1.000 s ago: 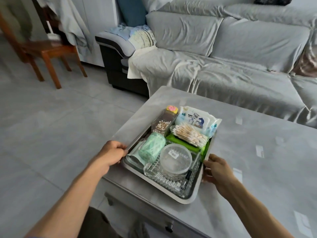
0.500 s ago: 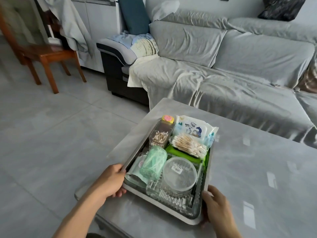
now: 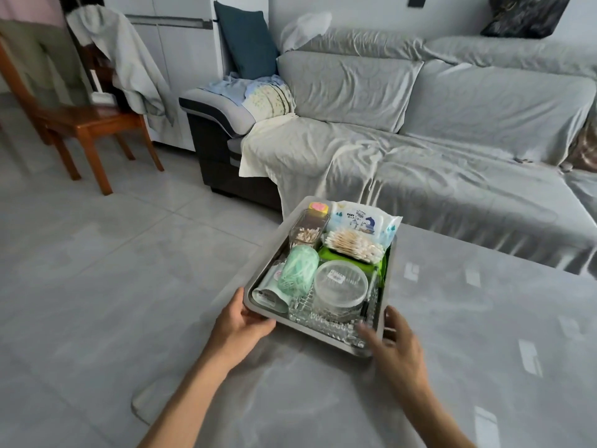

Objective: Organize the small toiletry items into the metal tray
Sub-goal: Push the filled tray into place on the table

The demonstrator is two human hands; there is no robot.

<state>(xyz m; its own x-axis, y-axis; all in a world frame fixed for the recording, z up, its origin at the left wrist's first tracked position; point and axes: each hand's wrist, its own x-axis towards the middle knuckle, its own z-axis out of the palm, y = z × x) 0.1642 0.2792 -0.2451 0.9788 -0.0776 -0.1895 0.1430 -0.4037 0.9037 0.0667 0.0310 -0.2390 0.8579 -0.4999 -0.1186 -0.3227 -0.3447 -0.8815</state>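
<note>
The metal tray (image 3: 256, 282) is over the far left corner of the grey table (image 3: 484, 334); whether it rests on the table I cannot tell. Inside lie a wet wipes pack (image 3: 365, 221), a bundle of cotton swabs (image 3: 353, 245), a clear swab box (image 3: 305, 231), a mint green bag (image 3: 297, 274), a round clear container (image 3: 340, 286) and a pale tube (image 3: 269, 295). My left hand (image 3: 240, 323) grips the tray's near left corner. My right hand (image 3: 395, 342), blurred, holds the near right corner.
A grey covered sofa (image 3: 420, 150) stands just beyond the table. A wooden chair (image 3: 87, 124) with a draped cloth is at the far left. Tiled floor (image 3: 113, 270) lies left of the table. The table stretches out to the right.
The tray has moved away from me toward the table's far left corner. Both hands have slid from its sides to its near corners. My view has risen.
</note>
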